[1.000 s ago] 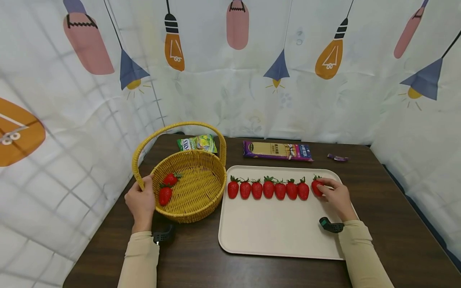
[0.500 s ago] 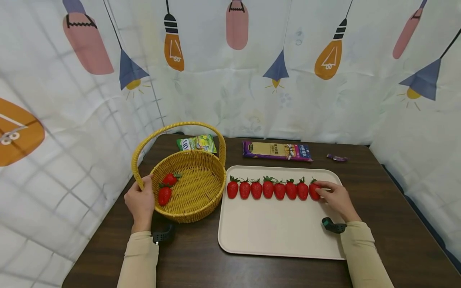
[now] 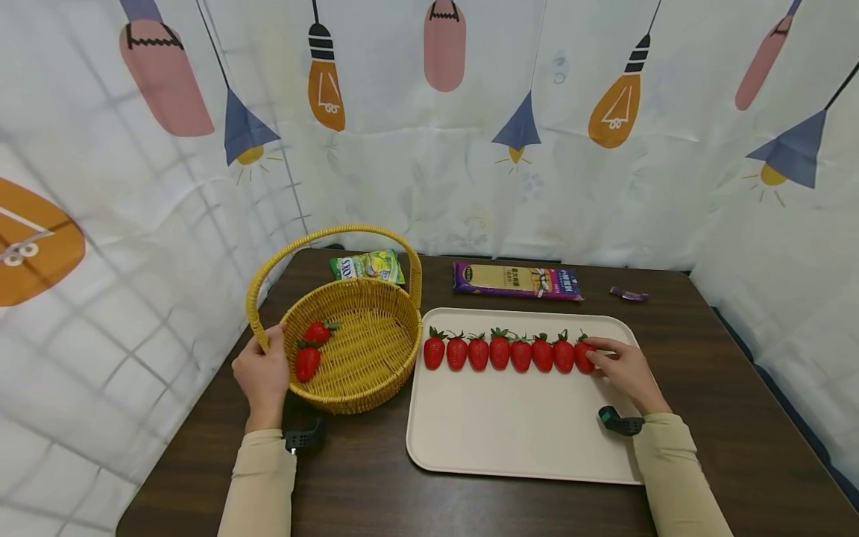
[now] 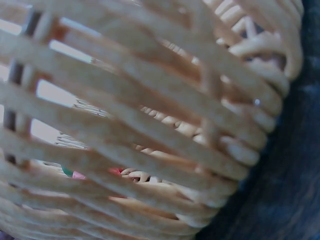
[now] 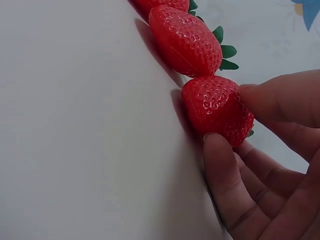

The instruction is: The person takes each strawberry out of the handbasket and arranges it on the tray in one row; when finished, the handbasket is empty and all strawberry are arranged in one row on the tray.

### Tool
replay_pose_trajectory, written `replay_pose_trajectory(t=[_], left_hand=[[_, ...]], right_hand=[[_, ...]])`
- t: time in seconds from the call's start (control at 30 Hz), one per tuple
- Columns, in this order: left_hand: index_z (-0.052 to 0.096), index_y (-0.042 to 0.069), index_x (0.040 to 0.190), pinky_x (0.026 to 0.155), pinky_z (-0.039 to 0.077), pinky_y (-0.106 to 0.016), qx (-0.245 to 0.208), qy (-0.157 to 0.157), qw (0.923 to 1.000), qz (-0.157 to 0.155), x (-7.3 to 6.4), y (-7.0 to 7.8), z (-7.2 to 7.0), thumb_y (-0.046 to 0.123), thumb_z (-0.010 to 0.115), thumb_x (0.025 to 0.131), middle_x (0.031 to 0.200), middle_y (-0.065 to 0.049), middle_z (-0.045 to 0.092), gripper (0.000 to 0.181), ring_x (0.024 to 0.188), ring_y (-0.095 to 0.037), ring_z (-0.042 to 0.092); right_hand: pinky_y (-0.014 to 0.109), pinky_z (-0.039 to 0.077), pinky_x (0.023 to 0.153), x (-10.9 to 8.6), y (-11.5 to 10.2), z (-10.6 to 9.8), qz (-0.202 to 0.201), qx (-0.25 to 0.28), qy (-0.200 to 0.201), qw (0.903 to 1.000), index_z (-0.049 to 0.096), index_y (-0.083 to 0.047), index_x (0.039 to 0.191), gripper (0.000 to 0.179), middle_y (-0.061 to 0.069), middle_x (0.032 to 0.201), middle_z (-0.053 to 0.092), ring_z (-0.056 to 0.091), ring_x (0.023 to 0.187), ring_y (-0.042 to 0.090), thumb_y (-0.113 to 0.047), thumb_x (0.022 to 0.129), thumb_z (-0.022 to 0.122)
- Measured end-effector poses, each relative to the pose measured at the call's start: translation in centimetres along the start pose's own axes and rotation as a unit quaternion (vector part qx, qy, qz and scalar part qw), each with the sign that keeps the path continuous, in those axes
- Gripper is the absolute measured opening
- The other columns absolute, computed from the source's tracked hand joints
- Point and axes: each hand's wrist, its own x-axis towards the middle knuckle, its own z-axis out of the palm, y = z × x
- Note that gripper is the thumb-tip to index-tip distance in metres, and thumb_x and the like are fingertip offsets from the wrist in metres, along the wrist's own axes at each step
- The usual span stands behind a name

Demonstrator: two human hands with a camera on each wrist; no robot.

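At the right end of a row of red strawberries [image 3: 499,352] on the cream tray [image 3: 523,432], my right hand [image 3: 628,371] pinches the last strawberry [image 5: 212,102] between thumb and finger. That strawberry lies against its neighbour [image 5: 187,42]; both are glossy, with green leaves. On the left, my left hand [image 3: 264,379] grips the yellow woven basket [image 3: 354,403] where its tall handle [image 3: 335,233] meets the rim. Inside the basket, two strawberries [image 3: 308,363] lie at the left side. The left wrist view is filled by the basket's woven wall [image 4: 130,110]; the left fingers are hidden there.
Behind the basket lies a green snack packet [image 3: 367,267]. A long purple and gold package [image 3: 517,281] is behind the tray, with a small purple wrapper [image 3: 629,294] to its right. A patterned curtain [image 3: 416,171] hangs beyond the dark table [image 3: 376,485].
My right hand has moved slightly left with the last strawberry, closing its gap to the row. My left hand and the basket have stayed in place.
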Motion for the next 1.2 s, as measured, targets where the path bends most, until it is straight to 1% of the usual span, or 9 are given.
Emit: replay_pose_trajectory(t=[0.2,0.37,0.5,0.63,0.73,0.87,0.97,1.07,1.2], left_hand=[[0.079,0.015,0.104,0.049,0.028,-0.026,-0.001,-0.001,1.0000,-0.001,0.0,0.0,-0.1,0.042,0.053,0.096,0.083,-0.017,0.072,0.038,0.051,-0.011,0.039],[0.079,0.014,0.105,0.050,0.029,-0.026,0.001,-0.005,1.0000,-0.008,-0.1,0.2,-0.1,0.039,0.053,0.097,0.084,-0.017,0.072,0.036,0.054,-0.013,0.041],[0.079,0.014,0.104,0.050,0.029,-0.026,0.002,-0.005,0.9999,-0.014,-0.1,0.3,0.0,0.040,0.054,0.096,0.080,-0.011,0.072,0.036,0.056,-0.014,0.041],[0.079,0.015,0.103,0.048,0.026,-0.028,0.004,-0.006,0.9998,-0.019,0.0,0.2,-0.1,0.042,0.055,0.095,0.057,0.007,0.058,0.037,0.053,-0.015,0.037],[0.079,0.015,0.103,0.048,0.026,-0.028,0.004,-0.007,0.9998,-0.017,0.0,0.2,-0.1,0.043,0.056,0.095,0.053,0.013,0.052,0.037,0.052,-0.016,0.036],[0.079,0.015,0.103,0.050,0.027,-0.028,0.000,-0.002,1.0000,-0.009,0.0,0.3,0.0,0.043,0.055,0.095,0.064,0.002,0.064,0.038,0.053,-0.014,0.038],[0.079,0.015,0.104,0.050,0.028,-0.027,0.000,-0.004,1.0000,-0.004,0.0,0.3,0.0,0.040,0.056,0.096,0.067,-0.006,0.066,0.035,0.051,-0.014,0.038],[0.079,0.016,0.104,0.049,0.028,-0.027,0.003,-0.009,0.9999,-0.007,0.0,0.2,-0.1,0.040,0.055,0.096,0.062,-0.006,0.062,0.035,0.049,-0.014,0.036],[0.079,0.016,0.105,0.051,0.030,-0.027,0.002,-0.008,0.9998,-0.015,-0.1,0.1,-0.1,0.043,0.053,0.095,0.063,0.005,0.063,0.039,0.052,-0.014,0.039]], right_hand=[[0.024,0.054,0.069,-0.1,-0.2,-0.1,0.011,0.010,0.036,0.9993,0.059,-0.003,0.132,0.043,0.026,0.132,0.053,0.070,0.082,0.019,-0.031,0.100,0.054],[0.022,0.053,0.066,-0.2,-0.2,-0.3,0.029,0.016,0.080,0.9963,0.060,-0.003,0.129,0.043,0.022,0.128,0.053,0.066,0.076,0.015,-0.034,0.100,0.053],[0.021,0.054,0.069,-0.1,-0.3,-0.3,0.010,0.046,0.096,0.9943,0.059,0.000,0.128,0.045,0.016,0.124,0.055,0.063,0.079,0.012,-0.035,0.100,0.054],[0.023,0.054,0.075,-0.2,-1.4,0.1,-0.011,0.099,0.070,0.9926,0.056,0.001,0.132,0.052,0.005,0.119,0.058,0.060,0.093,0.013,-0.038,0.098,0.056],[0.023,0.053,0.078,-0.4,-2.6,0.4,-0.027,0.125,0.034,0.9912,0.052,0.002,0.134,0.054,-0.001,0.116,0.059,0.058,0.101,0.019,-0.038,0.098,0.057],[0.023,0.053,0.079,-0.3,-4.4,1.5,-0.053,0.138,-0.007,0.9890,0.052,0.005,0.133,0.051,0.006,0.118,0.060,0.060,0.101,0.027,-0.032,0.099,0.058],[0.026,0.054,0.079,0.1,-5.9,2.7,-0.056,0.133,-0.033,0.9890,0.054,0.005,0.131,0.048,0.013,0.121,0.060,0.060,0.099,0.030,-0.029,0.099,0.059],[0.033,0.055,0.083,0.4,-7.4,3.9,-0.065,0.127,-0.059,0.9880,0.055,0.005,0.131,0.045,0.018,0.124,0.059,0.059,0.105,0.036,-0.026,0.099,0.058],[0.044,0.052,0.088,0.8,-9.7,5.5,-0.085,0.127,-0.099,0.9833,0.057,0.003,0.128,0.040,0.020,0.125,0.060,0.055,0.114,0.043,-0.024,0.099,0.058]])
